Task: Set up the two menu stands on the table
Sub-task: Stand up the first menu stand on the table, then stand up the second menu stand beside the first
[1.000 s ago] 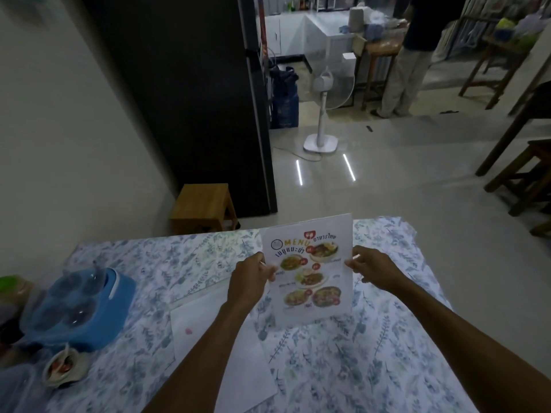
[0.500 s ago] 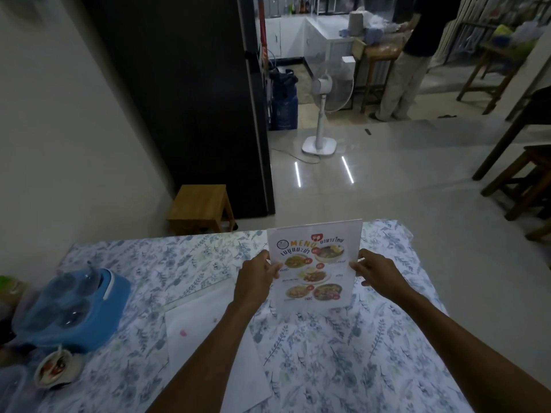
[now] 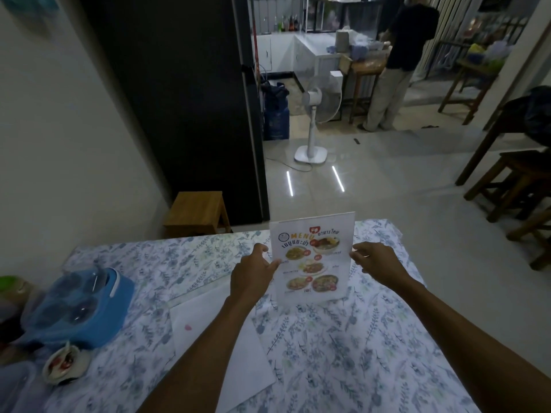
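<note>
A menu stand (image 3: 313, 260) with food pictures stands upright on the floral tablecloth (image 3: 343, 338), near the table's far edge. My left hand (image 3: 253, 274) grips its left edge with thumb and fingers. On the stand's right edge rest the fingertips of my right hand (image 3: 372, 260). A second stand (image 3: 217, 338), showing its white back, lies flat on the cloth under my left forearm.
A blue condiment caddy (image 3: 80, 305) and a small sauce cup (image 3: 64, 365) sit at the table's left. A wooden stool (image 3: 196, 210) stands behind the table. A standing fan (image 3: 313, 120), a person (image 3: 396, 64) and wooden stools (image 3: 512, 180) are farther off.
The menu stand has gone from tilted and lifted to upright, farther out on the table. Both hands moved forward with it.
</note>
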Demonstrator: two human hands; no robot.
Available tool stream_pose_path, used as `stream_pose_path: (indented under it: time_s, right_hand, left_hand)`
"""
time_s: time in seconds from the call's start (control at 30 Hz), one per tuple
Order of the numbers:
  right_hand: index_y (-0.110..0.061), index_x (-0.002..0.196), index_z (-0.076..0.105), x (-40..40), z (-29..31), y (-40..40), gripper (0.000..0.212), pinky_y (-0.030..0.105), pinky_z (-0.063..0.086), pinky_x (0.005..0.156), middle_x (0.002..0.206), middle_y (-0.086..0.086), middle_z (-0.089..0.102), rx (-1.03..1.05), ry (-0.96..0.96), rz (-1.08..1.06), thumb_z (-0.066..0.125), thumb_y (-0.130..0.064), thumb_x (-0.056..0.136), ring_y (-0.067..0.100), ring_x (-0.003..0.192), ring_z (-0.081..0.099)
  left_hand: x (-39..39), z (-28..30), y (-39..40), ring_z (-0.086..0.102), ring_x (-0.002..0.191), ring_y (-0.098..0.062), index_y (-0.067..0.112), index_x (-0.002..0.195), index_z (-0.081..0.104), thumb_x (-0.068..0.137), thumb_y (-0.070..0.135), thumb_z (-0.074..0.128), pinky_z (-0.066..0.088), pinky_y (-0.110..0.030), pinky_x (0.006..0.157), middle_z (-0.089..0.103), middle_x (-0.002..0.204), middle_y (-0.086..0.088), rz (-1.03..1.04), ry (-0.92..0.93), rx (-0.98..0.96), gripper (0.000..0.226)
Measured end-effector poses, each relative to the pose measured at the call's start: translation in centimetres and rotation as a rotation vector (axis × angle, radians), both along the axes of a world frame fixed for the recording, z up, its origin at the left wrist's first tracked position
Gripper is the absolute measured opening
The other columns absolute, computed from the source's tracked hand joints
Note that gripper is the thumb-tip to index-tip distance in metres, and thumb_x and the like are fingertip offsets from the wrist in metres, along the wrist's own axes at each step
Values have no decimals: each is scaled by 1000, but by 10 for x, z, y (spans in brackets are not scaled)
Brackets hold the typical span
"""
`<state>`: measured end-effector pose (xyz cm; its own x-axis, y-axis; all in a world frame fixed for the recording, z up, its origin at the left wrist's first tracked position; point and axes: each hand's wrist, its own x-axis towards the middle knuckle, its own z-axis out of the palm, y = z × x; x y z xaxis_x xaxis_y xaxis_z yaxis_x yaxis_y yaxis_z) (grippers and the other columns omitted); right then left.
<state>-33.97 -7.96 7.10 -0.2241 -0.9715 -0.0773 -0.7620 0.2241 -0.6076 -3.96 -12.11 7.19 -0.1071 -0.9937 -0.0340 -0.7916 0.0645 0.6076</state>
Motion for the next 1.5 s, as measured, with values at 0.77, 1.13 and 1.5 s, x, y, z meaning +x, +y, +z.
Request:
stream_pose_path:
  time_s: [0.77, 1.13, 1.5]
  right_hand:
    - [-13, 119, 68, 249, -51, 112, 34, 26, 54, 73, 106, 4, 74, 137, -138, 158, 66, -34, 92, 11, 83, 65]
    - [-16, 133, 50, 290, -141, 105, 56, 44, 50, 97, 130, 18, 55, 376, 16, 57, 69, -39, 86, 36, 115, 57]
    - [-15, 124, 51, 299, -148, 104, 43, 38, 50, 85, 115, 19, 61, 354, -30, -100, 67, -33, 88, 34, 99, 62]
  left_hand:
    - [220, -48, 150, 70, 96, -20, 24, 125, 54, 95, 53, 55, 54, -33, 81, 75, 102, 3, 127, -28, 116, 42]
    - [250, -122, 158, 66, 110, -24, 17, 130, 52, 93, 46, 62, 51, -34, 88, 67, 124, -6, 236, 38, 326, 48]
    - [221, -138, 150, 64, 111, -27, 14, 127, 53, 90, 42, 68, 49, -31, 87, 64, 127, -10, 371, 104, 451, 49]
